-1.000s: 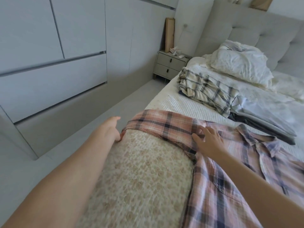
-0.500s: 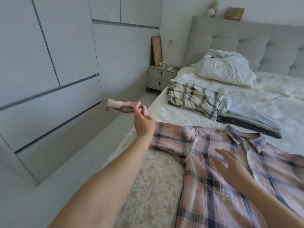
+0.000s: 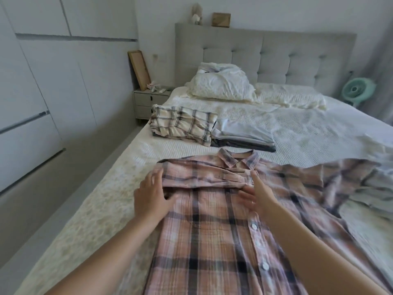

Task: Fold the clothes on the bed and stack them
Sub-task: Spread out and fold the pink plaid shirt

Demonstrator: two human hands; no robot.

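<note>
Nearest, one pink plaid shirt (image 3: 223, 231) fills the lower centre of the bed (image 3: 319, 133). Left hand (image 3: 152, 195) and right hand (image 3: 258, 192) press flat on its folded sleeve, fingers spread apart. Beyond, mid-frame, sit two folded stacks (image 3: 210, 130).

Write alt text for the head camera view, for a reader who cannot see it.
Two bare hands, left hand and right hand, press flat on a pink plaid shirt spread on a bed, its left sleeve folded across the chest. Behind it lie folded clothes in two stacks and a pillow.
</note>
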